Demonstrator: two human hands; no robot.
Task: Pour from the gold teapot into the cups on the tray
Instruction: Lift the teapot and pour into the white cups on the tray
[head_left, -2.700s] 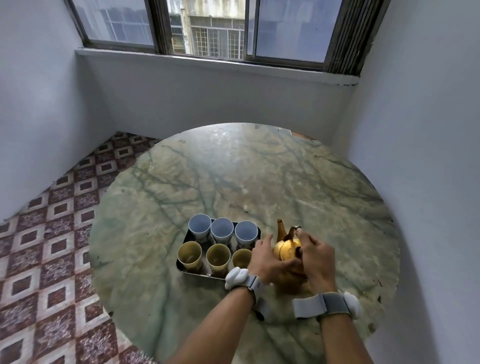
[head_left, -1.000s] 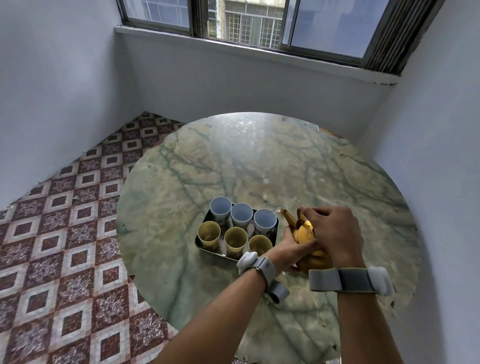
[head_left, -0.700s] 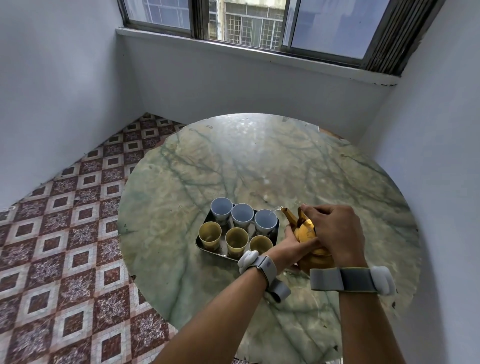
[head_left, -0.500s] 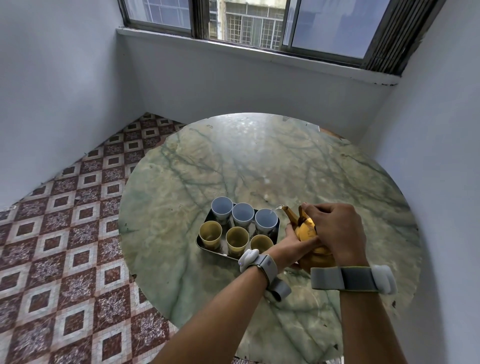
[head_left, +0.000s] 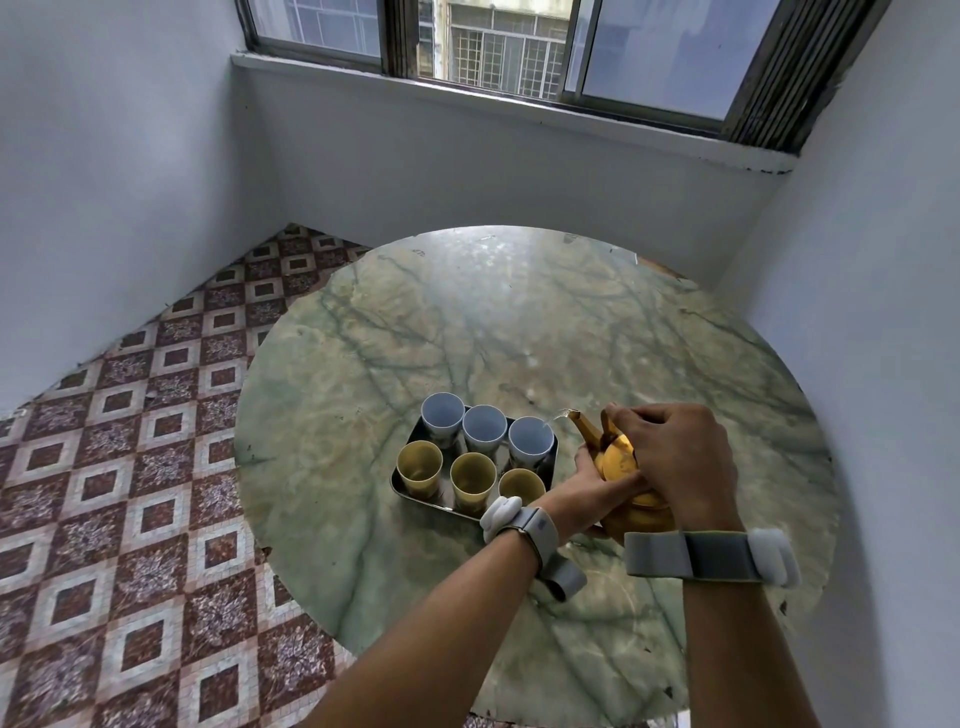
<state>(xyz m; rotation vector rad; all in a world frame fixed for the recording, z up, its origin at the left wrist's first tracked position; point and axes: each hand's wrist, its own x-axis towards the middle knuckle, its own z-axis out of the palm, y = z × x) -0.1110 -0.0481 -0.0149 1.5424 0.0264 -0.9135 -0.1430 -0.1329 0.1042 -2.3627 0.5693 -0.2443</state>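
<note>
The gold teapot is tilted left, just right of the metal tray. My right hand grips its handle from above; my left hand presses on its lid and side. A thin stream runs from the spout tip into the rightmost white cup. Two more white cups stand in the back row, and three yellow cups in the front row. My left wrist partly hides the right yellow cup.
The tray rests on a round green marble table, set against the right wall. Patterned red tile floor lies to the left. A window and sill run across the back wall.
The teapot has tipped a little further left and its spout now pours into the rightmost white cup. Both hands keep their hold on the pot.
</note>
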